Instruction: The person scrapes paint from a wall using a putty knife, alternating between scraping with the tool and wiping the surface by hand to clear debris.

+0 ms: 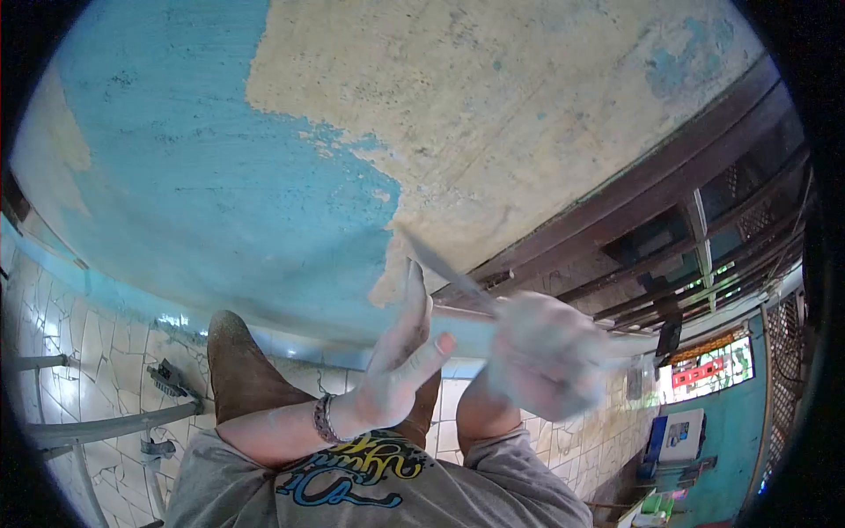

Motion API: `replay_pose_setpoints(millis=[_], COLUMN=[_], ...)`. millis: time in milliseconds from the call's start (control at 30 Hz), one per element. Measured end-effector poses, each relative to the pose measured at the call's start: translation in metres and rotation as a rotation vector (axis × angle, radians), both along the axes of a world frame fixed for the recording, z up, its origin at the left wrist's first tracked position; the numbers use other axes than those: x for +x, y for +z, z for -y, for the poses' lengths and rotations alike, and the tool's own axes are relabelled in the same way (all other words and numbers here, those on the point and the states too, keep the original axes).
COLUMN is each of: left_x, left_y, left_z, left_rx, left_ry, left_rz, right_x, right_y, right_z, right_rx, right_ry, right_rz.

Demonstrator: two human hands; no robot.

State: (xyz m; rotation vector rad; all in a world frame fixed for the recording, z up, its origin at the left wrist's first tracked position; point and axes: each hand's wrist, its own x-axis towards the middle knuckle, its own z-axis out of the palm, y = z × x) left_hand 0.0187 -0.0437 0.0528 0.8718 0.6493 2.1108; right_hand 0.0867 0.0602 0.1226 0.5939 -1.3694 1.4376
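My right hand (550, 356), whitened with dust and smeared by motion, is closed around the handle of a scraper (449, 271). Its thin grey blade points up and left, with the tip right at the ragged edge where blue paint (326, 198) meets the bare beige patch of the wall (493, 132). My left hand (400, 365) is raised just below the blade, fingers stretched out together and thumb apart, holding nothing. It is dusty too, and a patterned bracelet (325, 418) circles its wrist. The scraper's handle is hidden in my right fist.
A dark wooden window frame with bars (634, 224) runs along the wall's right side. Below lies a cracked-tile floor (114, 387), with metal rails (119, 427) at lower left. At far right, a white and blue box (679, 436) stands by a teal wall.
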Motion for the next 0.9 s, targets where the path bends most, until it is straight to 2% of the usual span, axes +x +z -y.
replay_pose_setpoints(millis=[33, 67, 167, 267, 333, 433, 467, 567, 700, 833, 867, 900], left_x=[0.000, -0.004, -0.005, -0.009, -0.015, -0.012, -0.013, -0.016, -0.025, -0.026, -0.024, -0.022], left_y=[0.001, 0.003, -0.013, -0.008, -0.002, -0.006, -0.007, 0.004, 0.015, 0.019, 0.017, 0.018], left_z=[0.002, 0.001, -0.003, 0.004, 0.000, -0.002, -0.003, 0.004, -0.003, -0.005, -0.006, -0.006], left_rx=[-0.009, 0.012, -0.046, -0.061, -0.019, 0.002, 0.004, 0.021, 0.107, 0.128, 0.139, 0.139], left_ry=[0.021, 0.039, 0.095, 0.156, 0.177, 0.159, 0.157, 0.155, 0.171, 0.183, 0.191, 0.181], left_rz=[-0.045, -0.095, -0.099, -0.246, -0.249, -0.224, -0.210, -0.240, -0.310, -0.302, -0.307, -0.295], right_x=[0.000, -0.007, -0.026, -0.010, -0.014, -0.027, -0.019, -0.014, -0.013, -0.005, -0.014, -0.014], right_y=[0.004, 0.006, -0.006, 0.007, 0.014, 0.008, 0.013, 0.023, 0.030, 0.041, 0.037, 0.036], right_z=[0.001, 0.000, 0.008, 0.003, 0.006, 0.013, 0.012, 0.009, 0.015, 0.000, 0.002, 0.004], right_rx=[-0.036, 0.006, -0.009, 0.025, 0.018, 0.110, 0.124, 0.049, 0.355, 0.256, 0.218, 0.242], right_ry=[0.054, 0.066, 0.036, 0.034, 0.031, -0.024, -0.049, -0.041, -0.070, -0.036, 0.046, 0.025], right_rz=[-0.120, -0.128, 0.171, -0.020, -0.096, 0.151, 0.159, -0.151, 0.018, -0.126, 0.027, 0.020])
